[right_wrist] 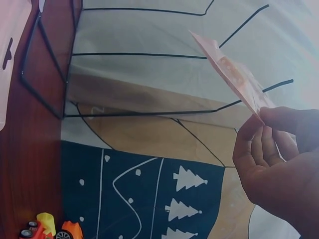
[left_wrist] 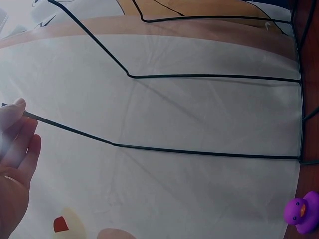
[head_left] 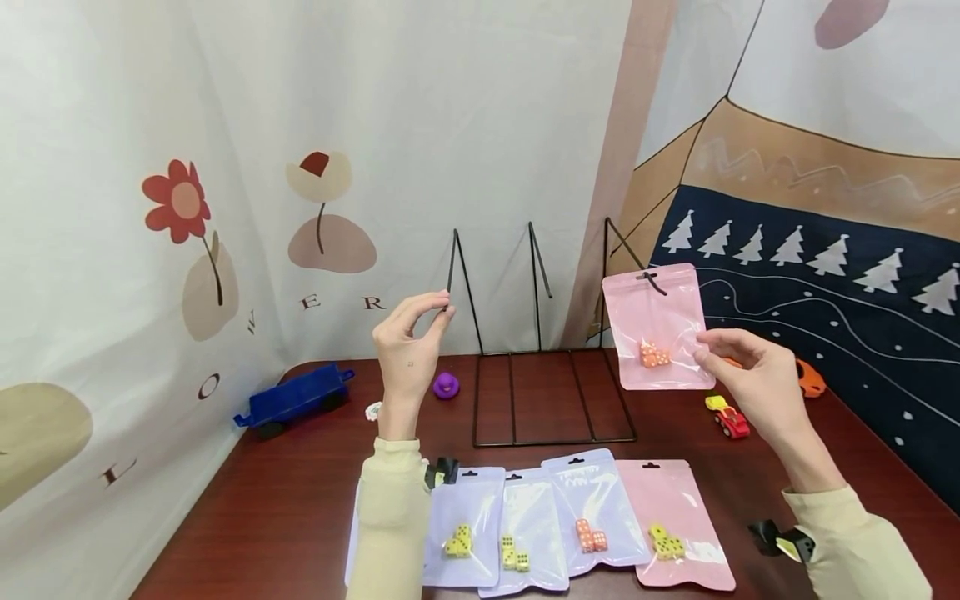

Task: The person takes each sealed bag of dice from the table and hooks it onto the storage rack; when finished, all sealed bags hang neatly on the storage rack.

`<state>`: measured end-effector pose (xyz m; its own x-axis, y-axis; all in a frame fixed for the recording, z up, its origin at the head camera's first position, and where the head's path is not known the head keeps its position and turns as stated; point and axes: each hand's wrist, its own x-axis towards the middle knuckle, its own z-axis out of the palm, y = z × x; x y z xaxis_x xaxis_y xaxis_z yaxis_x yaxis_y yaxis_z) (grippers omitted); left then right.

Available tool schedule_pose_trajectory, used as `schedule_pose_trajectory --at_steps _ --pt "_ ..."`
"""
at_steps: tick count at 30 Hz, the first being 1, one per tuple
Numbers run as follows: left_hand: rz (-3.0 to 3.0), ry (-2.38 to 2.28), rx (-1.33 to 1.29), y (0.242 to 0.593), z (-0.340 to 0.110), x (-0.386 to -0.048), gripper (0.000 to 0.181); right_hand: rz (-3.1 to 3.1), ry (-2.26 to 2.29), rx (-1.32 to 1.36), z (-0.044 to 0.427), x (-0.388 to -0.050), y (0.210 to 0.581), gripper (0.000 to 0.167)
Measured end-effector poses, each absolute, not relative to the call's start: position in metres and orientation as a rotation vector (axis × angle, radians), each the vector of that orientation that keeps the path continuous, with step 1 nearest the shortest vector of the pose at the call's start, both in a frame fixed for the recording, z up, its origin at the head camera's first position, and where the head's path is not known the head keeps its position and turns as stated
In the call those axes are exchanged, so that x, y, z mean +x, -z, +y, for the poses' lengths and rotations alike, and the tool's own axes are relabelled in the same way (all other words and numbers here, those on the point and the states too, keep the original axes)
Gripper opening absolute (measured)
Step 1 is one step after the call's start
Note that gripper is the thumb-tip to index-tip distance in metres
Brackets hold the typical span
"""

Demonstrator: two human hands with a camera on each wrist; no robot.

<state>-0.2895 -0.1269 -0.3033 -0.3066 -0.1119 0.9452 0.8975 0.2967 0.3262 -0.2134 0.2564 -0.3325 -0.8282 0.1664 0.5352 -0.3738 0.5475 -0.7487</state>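
Observation:
A black wire rack (head_left: 555, 443) stands on the table with three upright arms. My left hand (head_left: 408, 358) pinches the tip of its left arm between thumb and fingers, also seen in the left wrist view (left_wrist: 17, 159). On the right arm's end hangs a pink bag (head_left: 660, 312) with orange dice inside, the wire through its top slot. My right hand (head_left: 757, 383) pinches that bag's right edge near the bottom. In the right wrist view the bag (right_wrist: 234, 74) is tilted, with the hand (right_wrist: 279, 159) at its edge. The middle arm (head_left: 536, 283) carries nothing.
Purple bags (head_left: 487, 492) and a pink bag (head_left: 671, 492) with yellow or orange dice lie along the front. A blue trailer (head_left: 296, 400) and purple duck (head_left: 446, 386) sit at left; a red-yellow toy car (head_left: 729, 417) and an orange one (head_left: 810, 379) are at right.

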Motion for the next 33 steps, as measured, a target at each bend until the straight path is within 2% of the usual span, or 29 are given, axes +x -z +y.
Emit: schedule_pose_trajectory --at_steps 33 --pt "-1.505 1.229 -0.792 0.304 -0.127 -0.289 0.016 -2.118 -1.345 0.189 0.243 -0.243 0.332 0.028"
